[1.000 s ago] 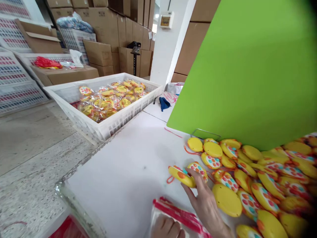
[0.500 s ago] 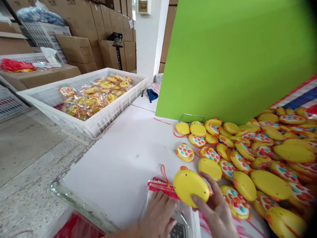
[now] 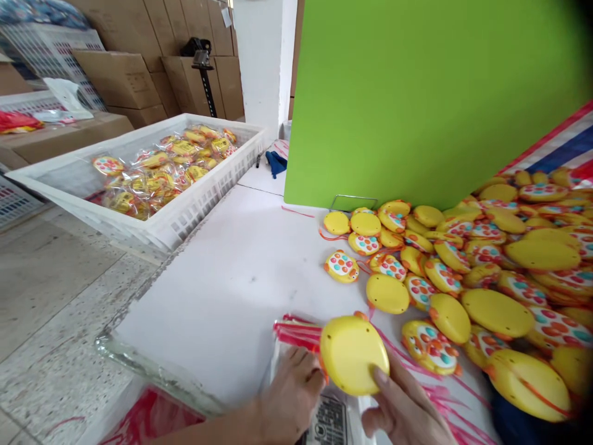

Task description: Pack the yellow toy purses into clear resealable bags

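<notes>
A yellow oval toy is held in my right hand, its plain back facing up and my thumb pressed on it. Just left of it, my left hand rests on a stack of clear plastic bags with red top edges. Its fingers are curled beside the toy's orange cord; whether they pinch the cord or a bag edge is hidden. Beyond the hands, a loose toy with colored dots lies on the white table. A large pile of similar toys spreads to the right.
A white crate with bagged toys stands at the left. An upright green board rises behind the pile. A blue cloth lies near the crate's far end. Cardboard boxes are stacked at the back left.
The toy in my right hand has turned and moved slightly down. My left hand's fingers have curled in near its cord. The view has shifted, so the background sits higher and further left.
</notes>
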The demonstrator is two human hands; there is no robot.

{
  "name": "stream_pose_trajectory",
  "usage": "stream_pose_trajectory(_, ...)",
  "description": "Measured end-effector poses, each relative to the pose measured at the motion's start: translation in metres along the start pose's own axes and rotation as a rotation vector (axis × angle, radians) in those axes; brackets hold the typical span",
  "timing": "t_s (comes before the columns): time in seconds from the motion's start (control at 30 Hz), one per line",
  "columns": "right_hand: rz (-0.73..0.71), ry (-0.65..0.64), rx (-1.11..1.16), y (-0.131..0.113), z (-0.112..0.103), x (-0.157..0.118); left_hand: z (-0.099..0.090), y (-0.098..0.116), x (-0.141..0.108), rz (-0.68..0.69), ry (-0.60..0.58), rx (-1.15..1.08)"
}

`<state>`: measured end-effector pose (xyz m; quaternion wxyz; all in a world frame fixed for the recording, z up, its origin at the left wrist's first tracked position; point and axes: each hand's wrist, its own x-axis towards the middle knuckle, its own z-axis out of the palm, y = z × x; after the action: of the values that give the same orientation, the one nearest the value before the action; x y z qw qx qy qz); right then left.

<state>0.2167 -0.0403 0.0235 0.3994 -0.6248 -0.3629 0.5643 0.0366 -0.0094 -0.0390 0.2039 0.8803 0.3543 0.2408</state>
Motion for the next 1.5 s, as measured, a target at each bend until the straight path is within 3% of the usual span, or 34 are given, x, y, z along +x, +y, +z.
stream_pose_trajectory(0.13, -0.32, 0.079, -0.334, -0.012, 0.018, 0.005, -0.008, 0.006, -0.003, 0.104, 0.028, 0.03)
stream_pose_trajectory(0.3, -0.447, 0.046, -0.537, 0.003, 0.003, 0.0, -0.039, 0.002, -0.006, 0.025, 0.181, -0.099)
stream_pose_trajectory(0.37, -0.501, 0.038, -0.604, 0.014, -0.004, 0.0, -0.056, -0.004, -0.004, -0.096, 0.265, -0.18)
stream_pose_trajectory(0.43, -0.536, 0.038, -0.663, 0.02, -0.006, 0.001, -0.067, -0.01, -0.001, -0.305, 0.272, -0.296)
stream_pose_trajectory(0.5, -0.547, 0.061, -0.69, 0.02, -0.005, 0.002, -0.071, -0.014, 0.004, -0.501, 0.168, -0.454)
stream_pose_trajectory(0.6, -0.559, 0.086, -0.735, 0.01, 0.0, 0.002, -0.066, -0.015, 0.011, -0.603, 0.04, -0.694)
stream_pose_trajectory(0.67, -0.544, 0.007, -0.81, 0.003, 0.002, 0.002, -0.06, -0.012, 0.014, -0.607, 0.043, -0.783)
stream_pose_trajectory(0.8, -0.538, -0.288, -1.063, -0.002, 0.005, 0.004, -0.054, -0.006, 0.015, -0.645, 0.043, -0.917)
stream_pose_trajectory(0.83, -0.557, -0.297, -1.122, -0.002, 0.006, 0.005, -0.053, -0.005, 0.015, -0.668, 0.036, -0.976)
stream_pose_trajectory(0.9, -0.611, -0.215, -1.183, 0.0, 0.011, 0.009, -0.053, -0.005, 0.014, -0.733, 0.021, -1.104)
stream_pose_trajectory(1.03, -0.718, 0.004, -1.087, 0.001, 0.031, 0.016, -0.054, -0.005, 0.013, -0.797, -0.064, -1.201)
stream_pose_trajectory(1.13, -0.749, 0.039, -1.105, 0.0, 0.049, 0.018, -0.056, -0.004, 0.015, -0.687, -0.093, -1.169)
stream_pose_trajectory(1.3, -0.735, 0.026, -1.235, -0.006, 0.068, 0.023, -0.056, 0.004, 0.018, -0.596, -0.027, -0.993)
stream_pose_trajectory(1.4, -0.681, 0.068, -1.114, -0.006, 0.063, 0.026, -0.055, 0.006, 0.016, -0.585, -0.019, -0.883)
stream_pose_trajectory(1.5, -0.526, 0.2, -0.871, 0.002, 0.032, 0.024, -0.054, 0.002, 0.01, -0.607, -0.028, -0.835)
